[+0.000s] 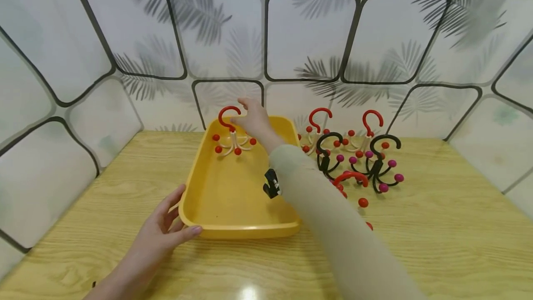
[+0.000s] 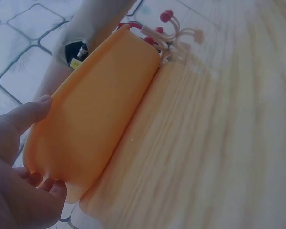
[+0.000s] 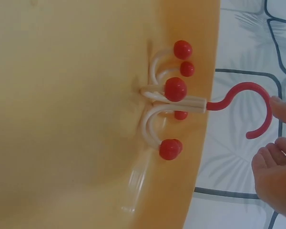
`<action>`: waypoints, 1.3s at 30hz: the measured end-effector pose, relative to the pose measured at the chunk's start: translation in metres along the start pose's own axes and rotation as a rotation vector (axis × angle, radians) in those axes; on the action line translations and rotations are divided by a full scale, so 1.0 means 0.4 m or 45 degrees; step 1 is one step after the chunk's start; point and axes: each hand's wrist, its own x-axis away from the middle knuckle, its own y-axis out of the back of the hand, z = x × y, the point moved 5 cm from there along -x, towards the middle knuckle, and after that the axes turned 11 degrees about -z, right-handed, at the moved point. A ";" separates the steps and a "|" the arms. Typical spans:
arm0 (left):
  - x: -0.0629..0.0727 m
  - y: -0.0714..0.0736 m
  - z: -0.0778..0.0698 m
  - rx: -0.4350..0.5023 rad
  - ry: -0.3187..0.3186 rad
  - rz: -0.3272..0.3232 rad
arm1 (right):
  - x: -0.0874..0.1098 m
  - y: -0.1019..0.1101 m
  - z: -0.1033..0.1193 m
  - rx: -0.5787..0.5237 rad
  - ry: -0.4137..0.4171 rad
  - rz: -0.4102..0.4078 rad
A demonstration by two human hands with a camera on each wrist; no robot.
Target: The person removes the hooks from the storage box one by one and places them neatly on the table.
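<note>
A yellow tray [image 1: 233, 198] lies on the table, and my left hand [image 1: 160, 226] grips its near left corner, thumb on the rim and fingers against the outer wall [image 2: 19, 167]. At the tray's far end stands a white hanger with several curved arms, red ball tips and a red hook [image 1: 229, 119]. My right hand [image 1: 256, 121] is beside that hook with its fingers apart, not wrapped around it. In the right wrist view one finger of the right hand [image 3: 281, 176] meets or overlaps the hook's outer curve [image 3: 267, 102]; contact is unclear.
Right of the tray stand more multi-arm hangers: white ones with red hooks [image 1: 319, 115], black ones with magenta tips [image 1: 376, 165], and a red-hooked one [image 1: 351, 177] partly behind the right sleeve [image 1: 329, 216]. A patterned wall covering [image 1: 308, 36] rises behind the wooden table [image 1: 437, 235].
</note>
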 end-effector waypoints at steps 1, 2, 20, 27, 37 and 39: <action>0.001 0.000 0.000 0.002 -0.002 0.002 | 0.000 -0.005 -0.003 0.017 0.002 0.018; 0.001 0.000 0.000 0.001 -0.001 -0.001 | 0.000 -0.011 -0.005 0.032 0.004 0.038; 0.000 -0.001 0.000 -0.013 0.018 -0.010 | 0.005 -0.009 0.015 0.073 0.109 -0.051; 0.002 -0.001 -0.001 -0.024 -0.008 -0.007 | 0.018 0.000 0.022 0.069 0.071 -0.045; 0.007 -0.003 -0.001 -0.046 0.005 -0.027 | 0.049 0.034 0.088 0.108 0.130 -0.021; 0.007 -0.005 -0.001 -0.045 0.002 -0.027 | 0.058 0.048 0.106 0.117 0.152 -0.011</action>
